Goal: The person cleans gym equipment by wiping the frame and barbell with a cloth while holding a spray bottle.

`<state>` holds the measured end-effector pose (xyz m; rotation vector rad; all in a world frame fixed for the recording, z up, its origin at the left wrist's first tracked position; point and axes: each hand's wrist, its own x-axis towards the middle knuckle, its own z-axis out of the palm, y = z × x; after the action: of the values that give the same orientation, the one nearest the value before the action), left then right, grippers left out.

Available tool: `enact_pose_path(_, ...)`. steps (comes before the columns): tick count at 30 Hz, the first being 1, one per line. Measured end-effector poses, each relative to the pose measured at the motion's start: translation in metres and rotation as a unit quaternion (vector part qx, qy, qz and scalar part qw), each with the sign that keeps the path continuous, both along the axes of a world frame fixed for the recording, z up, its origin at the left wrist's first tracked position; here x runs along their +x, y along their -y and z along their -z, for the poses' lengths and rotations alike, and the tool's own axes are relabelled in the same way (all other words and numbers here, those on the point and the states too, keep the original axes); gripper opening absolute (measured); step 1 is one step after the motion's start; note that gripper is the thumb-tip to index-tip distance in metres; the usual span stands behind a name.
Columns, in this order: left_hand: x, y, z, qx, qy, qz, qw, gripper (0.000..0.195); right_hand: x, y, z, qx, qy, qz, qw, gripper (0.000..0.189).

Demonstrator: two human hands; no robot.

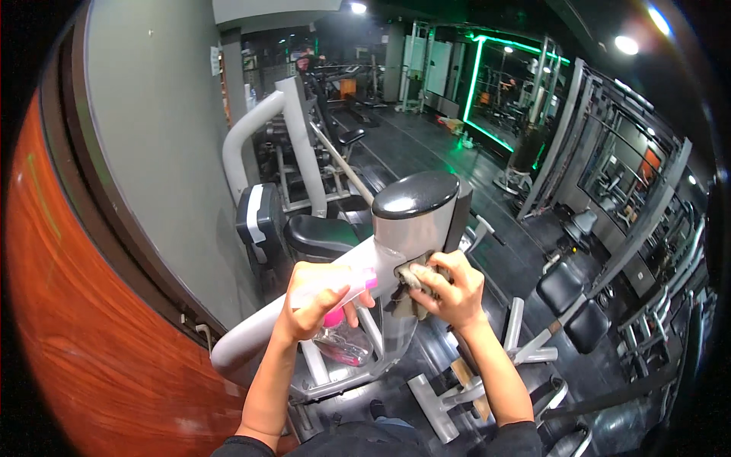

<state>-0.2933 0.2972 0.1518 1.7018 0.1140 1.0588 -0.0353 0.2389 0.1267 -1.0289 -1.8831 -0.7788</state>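
Observation:
My left hand (311, 291) grips a clear spray bottle (345, 343) with a pink and white trigger head, its nozzle pointing to the right. A little liquid seems to lie in the bottle's bottom. A crumpled greyish cloth (410, 280) is bunched in the fingers of my right hand (454, 285). That cloth presses against the upright column (414, 231) of a grey gym machine, below its glossy black oval cap (417, 194). From the column a thick light-grey tube (245, 343) slopes down to the left, passing behind my left hand.
A black padded seat (322, 234) and a bent grey frame (294, 131) stand beyond the column. To the left are a grey wall (154, 143) and a reddish wood panel (114, 343). A bench with black pads (562, 285) stands to the right. Another person (308, 60) is far back.

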Motion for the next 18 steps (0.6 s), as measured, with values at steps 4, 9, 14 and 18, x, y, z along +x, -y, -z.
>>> enact_pose_path(4, 0.002, -0.004, 0.003, 0.037, 0.010, 0.005, 0.999, 0.044, -0.006, -0.009, -0.013, 0.067, -0.199, -0.011, 0.978, 0.036)
enact_pose_path(9, 0.001, -0.004, 0.006, 0.032, 0.022, -0.007, 0.999, 0.045, -0.020, -0.036, -0.034, 0.104, -0.414, -0.025, 0.904, 0.023)
enact_pose_path(14, 0.006, 0.006, -0.001, -0.018, 0.006, -0.079, 0.997, 0.061, -0.032, -0.031, 0.019, 0.089, -0.466, -0.011, 0.880, 0.025)
enact_pose_path(18, 0.010, 0.012, -0.001, -0.008, 0.021, -0.109, 0.994, 0.064, -0.045, -0.015, 0.078, 0.063, -0.438, 0.016, 0.897, 0.029)
